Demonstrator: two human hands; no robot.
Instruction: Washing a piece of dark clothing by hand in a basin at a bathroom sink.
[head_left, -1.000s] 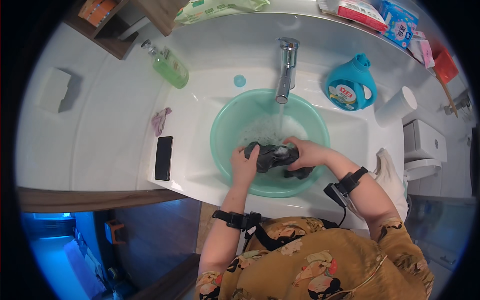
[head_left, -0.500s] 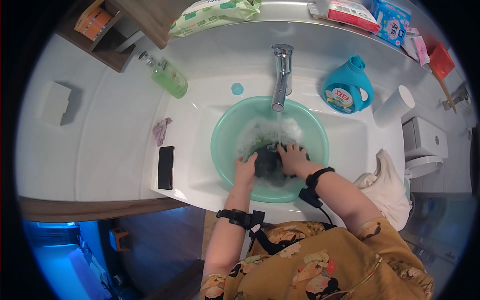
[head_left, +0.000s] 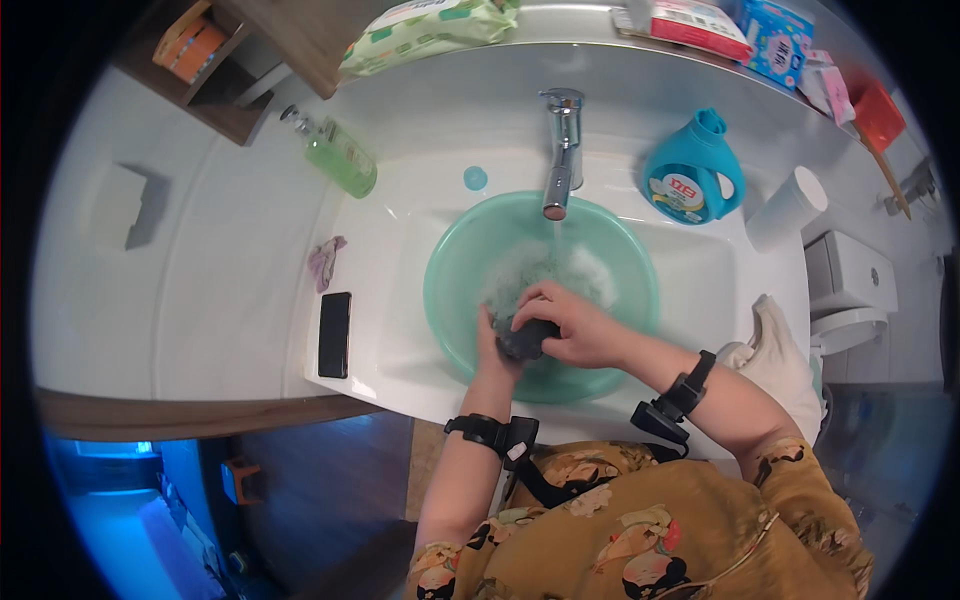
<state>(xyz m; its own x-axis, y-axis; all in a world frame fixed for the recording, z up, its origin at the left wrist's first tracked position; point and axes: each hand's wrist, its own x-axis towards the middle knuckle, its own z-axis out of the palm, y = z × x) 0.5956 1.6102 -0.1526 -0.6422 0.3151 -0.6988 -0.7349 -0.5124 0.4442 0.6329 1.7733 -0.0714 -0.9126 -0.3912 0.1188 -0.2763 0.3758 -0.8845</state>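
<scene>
A dark, wet cloth [head_left: 527,341] is bunched into a small wad between my hands, over the near part of a green plastic basin [head_left: 436,335]. My left hand [head_left: 494,347] is closed round its left side, the fingers partly hidden behind it. From the right, my right hand [head_left: 566,322] grips the top of the wad with curled fingers. Soapy water [head_left: 590,275] with white foam fills the basin behind the hands. A thin stream runs into it from the chrome faucet [head_left: 563,150].
The basin sits in a white sink [head_left: 700,290]. A blue detergent jug [head_left: 692,170] and a white cylindrical container [head_left: 787,212] stand at right. On the left are a green pump bottle [head_left: 340,157], a phone [head_left: 334,335] and a small purple cloth [head_left: 325,262]. Pale fabric [head_left: 775,370] hangs over the right edge.
The dark cloth was spread in the water under my hands; now it is gathered into a compact wad. My right hand has moved left and toward me, its fingers curling round the cloth.
</scene>
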